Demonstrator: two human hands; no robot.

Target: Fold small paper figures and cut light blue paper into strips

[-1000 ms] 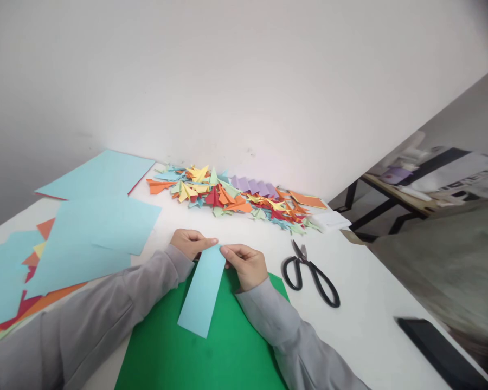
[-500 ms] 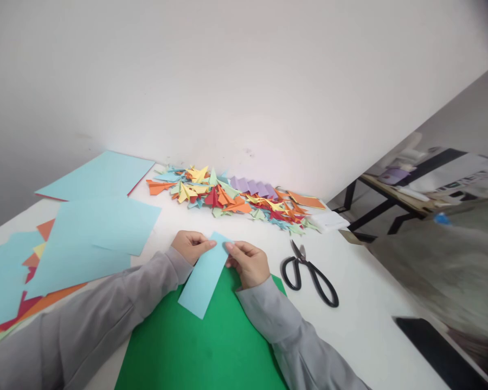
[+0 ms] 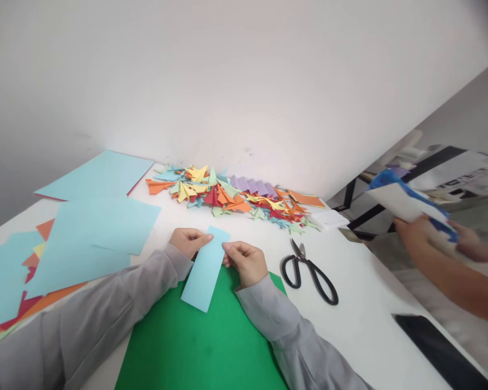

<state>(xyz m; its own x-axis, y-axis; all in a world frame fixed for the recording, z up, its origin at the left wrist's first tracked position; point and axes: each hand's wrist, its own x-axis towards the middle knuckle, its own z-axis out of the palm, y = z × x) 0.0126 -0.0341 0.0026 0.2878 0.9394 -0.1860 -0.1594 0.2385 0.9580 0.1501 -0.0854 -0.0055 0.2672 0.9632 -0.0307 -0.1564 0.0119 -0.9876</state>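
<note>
A light-blue paper strip is held at its upper part, its lower end tilted toward the left, above a green sheet. My left hand pinches the strip's upper left edge between thumb and fingers. On the opposite edge, my right hand grips it the same way. Black-handled scissors lie with blades apart on the white table, to the right of my right hand. Behind both hands spreads a pile of small folded paper planes in several colours.
Large light-blue sheets and coloured scraps lie at left. A purple pleated paper and orange papers sit near the wall. A black flat object is at lower right. Beyond it, another person's hands hold something blue and white.
The blue strip has turned slightly more upright, and both my hands have shifted a little left. Another person's arms with a blue and white object have come into view at right.
</note>
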